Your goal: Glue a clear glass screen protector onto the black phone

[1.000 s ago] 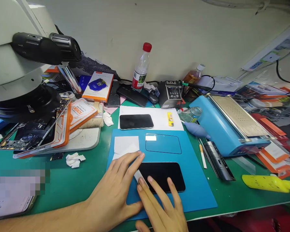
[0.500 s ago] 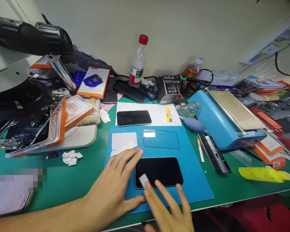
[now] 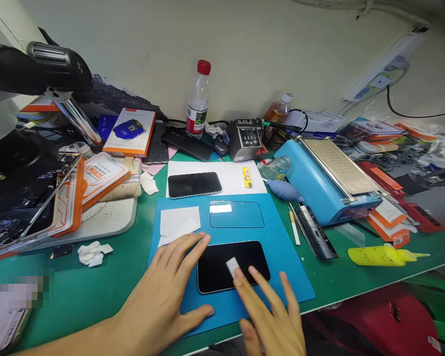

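A black phone (image 3: 222,269) lies screen up on a blue mat (image 3: 282,247). My left hand (image 3: 163,291) rests flat on the mat, fingers spread, touching the phone's left end. My right hand (image 3: 270,316) has its fingers stretched out over the screen, and one fingertip presses a small white wipe (image 3: 232,267) onto the glass. A clear glass protector (image 3: 236,215) lies on the mat behind the phone, with white paper (image 3: 178,220) to its left.
A second black phone (image 3: 194,184) and a yellow lighter (image 3: 246,177) lie on a white sheet. A blue machine (image 3: 326,183) stands at the right, a yellow bottle (image 3: 381,255) near the front edge. Microscope (image 3: 22,99), boxes, a water bottle (image 3: 198,101) and a soldering station (image 3: 244,140) crowd the back.
My right hand has slid the white wipe rightward along the phone's screen, from its left end toward the middle. My left hand stays at the phone's left end. The view has shifted right.
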`<state>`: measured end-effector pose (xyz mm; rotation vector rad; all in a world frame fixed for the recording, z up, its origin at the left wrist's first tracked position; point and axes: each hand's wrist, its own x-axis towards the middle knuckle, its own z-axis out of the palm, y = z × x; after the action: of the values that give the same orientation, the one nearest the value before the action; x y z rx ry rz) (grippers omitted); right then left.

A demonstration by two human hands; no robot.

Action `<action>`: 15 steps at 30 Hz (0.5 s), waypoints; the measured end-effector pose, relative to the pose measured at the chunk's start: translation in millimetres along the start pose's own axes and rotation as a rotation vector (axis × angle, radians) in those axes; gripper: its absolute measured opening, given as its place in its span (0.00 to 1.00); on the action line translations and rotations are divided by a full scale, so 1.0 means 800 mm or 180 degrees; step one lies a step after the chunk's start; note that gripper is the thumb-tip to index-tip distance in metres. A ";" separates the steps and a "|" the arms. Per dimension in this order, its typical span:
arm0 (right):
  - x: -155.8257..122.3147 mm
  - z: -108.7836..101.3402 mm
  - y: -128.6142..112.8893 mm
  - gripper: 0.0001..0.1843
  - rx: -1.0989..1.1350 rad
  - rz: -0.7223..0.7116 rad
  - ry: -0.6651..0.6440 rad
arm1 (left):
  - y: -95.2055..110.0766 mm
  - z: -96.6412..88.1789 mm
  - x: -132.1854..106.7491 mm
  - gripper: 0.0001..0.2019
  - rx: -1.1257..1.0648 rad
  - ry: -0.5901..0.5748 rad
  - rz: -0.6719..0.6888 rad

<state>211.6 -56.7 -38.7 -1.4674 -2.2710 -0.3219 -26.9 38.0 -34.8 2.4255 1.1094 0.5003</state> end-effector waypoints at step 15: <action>0.036 0.029 -0.029 0.26 -0.0146 0.0765 0.0361 | -0.017 0.018 -0.001 0.35 0.0325 0.0458 0.0339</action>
<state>175.2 -33.1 -45.5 -1.6800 -1.9860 -0.3755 -28.7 42.0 -54.0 2.5822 1.0917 0.6771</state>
